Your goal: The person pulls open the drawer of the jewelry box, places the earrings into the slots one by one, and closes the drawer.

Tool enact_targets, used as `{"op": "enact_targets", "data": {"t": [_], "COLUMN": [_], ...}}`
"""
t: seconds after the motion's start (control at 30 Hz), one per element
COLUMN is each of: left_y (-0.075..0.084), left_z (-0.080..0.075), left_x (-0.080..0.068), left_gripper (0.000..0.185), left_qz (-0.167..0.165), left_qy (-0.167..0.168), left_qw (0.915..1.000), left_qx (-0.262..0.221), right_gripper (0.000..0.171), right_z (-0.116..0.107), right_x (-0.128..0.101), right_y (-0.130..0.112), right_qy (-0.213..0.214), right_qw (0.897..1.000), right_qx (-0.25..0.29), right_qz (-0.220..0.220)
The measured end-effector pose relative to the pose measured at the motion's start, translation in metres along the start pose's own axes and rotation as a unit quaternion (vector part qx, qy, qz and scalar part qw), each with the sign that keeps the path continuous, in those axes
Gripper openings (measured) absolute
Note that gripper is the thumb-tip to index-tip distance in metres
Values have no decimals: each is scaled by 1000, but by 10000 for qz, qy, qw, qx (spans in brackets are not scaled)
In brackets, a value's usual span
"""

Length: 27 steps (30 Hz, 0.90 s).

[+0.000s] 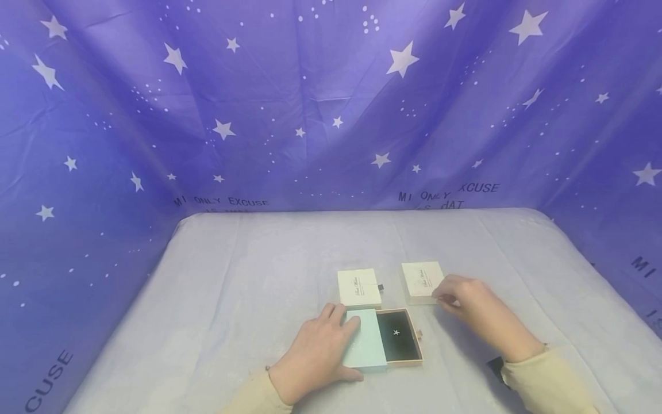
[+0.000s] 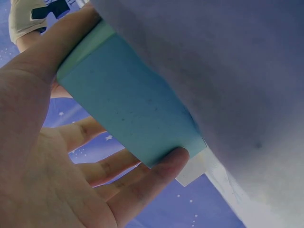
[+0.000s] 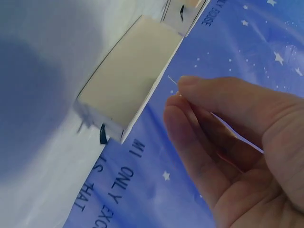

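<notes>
My left hand (image 1: 315,345) grips a light-blue drawer box (image 1: 369,345), its thumb along the near side and its fingers over the top and far side. The tray (image 1: 405,364) of that box is pulled out to the right. On its black pad (image 1: 390,351) sits a small silver star-shaped piece (image 1: 396,332). Thumb and fingertips of my right hand (image 1: 465,296) pinch a tiny earring (image 3: 173,80); only its thin metal post shows clearly. That hand is beside the front right corner of a cream box (image 1: 421,279).
Another cream box (image 1: 358,286) with a dark pull tab lies just behind the light-blue box. A pale cloth (image 1: 248,276) covers the table. Purple star-printed curtains (image 1: 310,115) hang behind and at both sides. A dark object (image 1: 496,368) is partly under the right sleeve.
</notes>
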<state>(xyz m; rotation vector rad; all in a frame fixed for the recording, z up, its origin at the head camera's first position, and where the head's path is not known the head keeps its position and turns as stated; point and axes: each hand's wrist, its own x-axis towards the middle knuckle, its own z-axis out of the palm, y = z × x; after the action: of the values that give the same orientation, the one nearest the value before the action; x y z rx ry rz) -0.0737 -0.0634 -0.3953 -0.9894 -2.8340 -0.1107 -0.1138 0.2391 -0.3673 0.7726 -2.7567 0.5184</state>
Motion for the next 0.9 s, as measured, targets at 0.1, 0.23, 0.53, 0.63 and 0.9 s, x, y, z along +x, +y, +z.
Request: {"op": "enact_targets", "data": {"t": [0.1, 0.23, 0.53, 0.63, 0.9], "left_y": [0, -1, 0, 0, -1], "left_z": [0, 1, 0, 0, 1], "left_x": [0, 0, 0, 0, 0], "left_gripper": [73, 72, 72, 71, 72], "left_qz": [-4, 3, -1, 9, 13], "left_qy": [14, 16, 11, 30, 10], "left_qw": [10000, 10000, 10000, 10000, 9999], "left_qx": [12, 39, 76, 78, 101], "right_gripper": [21, 22, 20, 20, 20], "right_z": [2, 6, 11, 12, 18], "right_x": [2, 4, 9, 10, 14], "right_y": [-5, -11, -26, -31, -45], "right_qy": [-27, 5, -151, -179, -359], "right_qw": [9999, 9995, 9966, 9956, 9928], "right_qx": [97, 127, 282, 406, 545], "right_qz": [-79, -281, -759, -829, -1002]}}
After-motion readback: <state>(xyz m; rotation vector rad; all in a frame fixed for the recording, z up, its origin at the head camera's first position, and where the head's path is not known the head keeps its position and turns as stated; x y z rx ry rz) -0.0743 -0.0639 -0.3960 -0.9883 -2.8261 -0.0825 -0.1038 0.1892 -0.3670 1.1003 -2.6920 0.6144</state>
